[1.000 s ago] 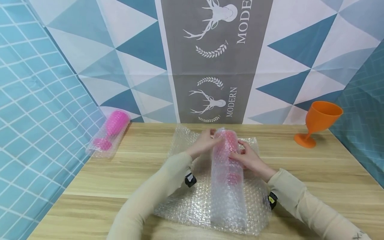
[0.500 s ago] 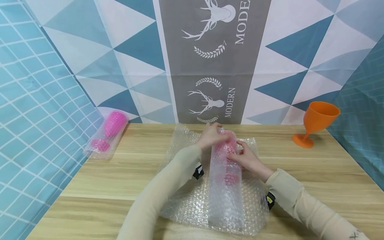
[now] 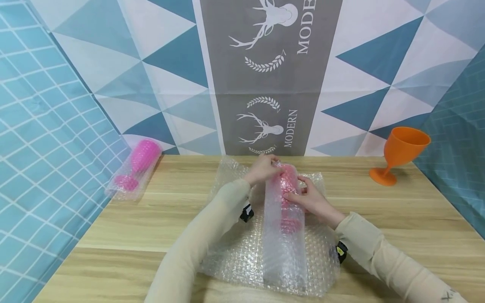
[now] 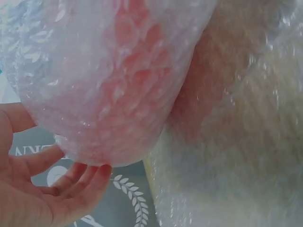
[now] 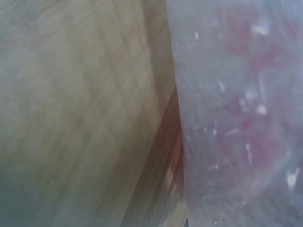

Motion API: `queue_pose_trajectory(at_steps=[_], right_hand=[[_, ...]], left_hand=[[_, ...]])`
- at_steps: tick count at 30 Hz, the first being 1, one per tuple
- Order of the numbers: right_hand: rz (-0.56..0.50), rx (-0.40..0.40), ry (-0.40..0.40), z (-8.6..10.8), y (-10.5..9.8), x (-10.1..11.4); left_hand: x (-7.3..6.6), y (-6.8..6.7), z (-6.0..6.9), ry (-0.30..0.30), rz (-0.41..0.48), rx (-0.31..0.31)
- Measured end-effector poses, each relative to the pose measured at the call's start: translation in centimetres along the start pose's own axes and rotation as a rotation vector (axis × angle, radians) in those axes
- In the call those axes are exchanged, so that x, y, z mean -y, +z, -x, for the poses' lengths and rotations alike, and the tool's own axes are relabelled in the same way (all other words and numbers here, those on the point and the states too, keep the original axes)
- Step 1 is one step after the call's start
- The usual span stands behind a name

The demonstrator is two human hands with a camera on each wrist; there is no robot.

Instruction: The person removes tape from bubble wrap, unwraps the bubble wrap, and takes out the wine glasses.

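Note:
A red goblet (image 3: 289, 181) lies rolled in clear bubble wrap (image 3: 275, 252), its bowl end toward the wall. At that end my left hand (image 3: 262, 170) holds the wrap; in the left wrist view, curved fingers (image 4: 90, 182) touch the wrapped rim. My right hand (image 3: 314, 200) grips the roll from the right side, thumb on top and fingers along its edge. The roll rests on a flat part of the bubble-wrap sheet. In the right wrist view the wrap (image 5: 222, 123) fills the right side, and the right hand is not visible.
A pink goblet (image 3: 144, 158) wrapped in bubble wrap lies at the left back of the wooden table (image 3: 144, 231), by the tiled side covering. An orange goblet (image 3: 402, 147) stands upright and unwrapped at the right back. A patterned wall covering (image 3: 261, 84) rises behind the table.
My left hand has shifted over the wrapped bowl end and drawn back slightly to the left, exposing more of the rim. The right hand keeps its grip almost unmoved.

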State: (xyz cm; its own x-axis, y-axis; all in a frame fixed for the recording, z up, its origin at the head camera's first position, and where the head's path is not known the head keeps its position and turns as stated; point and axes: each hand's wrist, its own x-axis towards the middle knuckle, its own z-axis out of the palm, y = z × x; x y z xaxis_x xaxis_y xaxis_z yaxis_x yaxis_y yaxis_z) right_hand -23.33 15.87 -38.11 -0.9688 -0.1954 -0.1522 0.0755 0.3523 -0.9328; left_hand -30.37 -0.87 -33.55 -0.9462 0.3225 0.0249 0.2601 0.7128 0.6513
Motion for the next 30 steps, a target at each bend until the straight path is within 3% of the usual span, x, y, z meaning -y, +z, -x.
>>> queue_pose_trajectory(at_steps=[4, 11, 20, 25, 30], right_hand=[[0.002, 0.005, -0.004, -0.1, 0.0, 0.1], [0.012, 0.004, -0.004, -0.3, -0.1, -0.1], [0.225, -0.045, -0.146, -0.5, -0.4, 0.5], [0.314, -0.062, -0.217, -0.4, -0.4, 1.2], [0.367, -0.064, -0.240, -0.4, -0.3, 1.4]], left_hand=[[0.0, -0.2, -0.1, 0.033, -0.074, 0.013], [-0.1, -0.1, -0.3, 0.127, -0.293, 0.012], [-0.3, 0.8, -0.2, 0.205, -0.566, -0.059], [-0.4, 1.1, -0.1, 0.292, -0.707, -0.057], [-0.3, 1.2, 0.0, 0.337, -0.742, -0.095]])
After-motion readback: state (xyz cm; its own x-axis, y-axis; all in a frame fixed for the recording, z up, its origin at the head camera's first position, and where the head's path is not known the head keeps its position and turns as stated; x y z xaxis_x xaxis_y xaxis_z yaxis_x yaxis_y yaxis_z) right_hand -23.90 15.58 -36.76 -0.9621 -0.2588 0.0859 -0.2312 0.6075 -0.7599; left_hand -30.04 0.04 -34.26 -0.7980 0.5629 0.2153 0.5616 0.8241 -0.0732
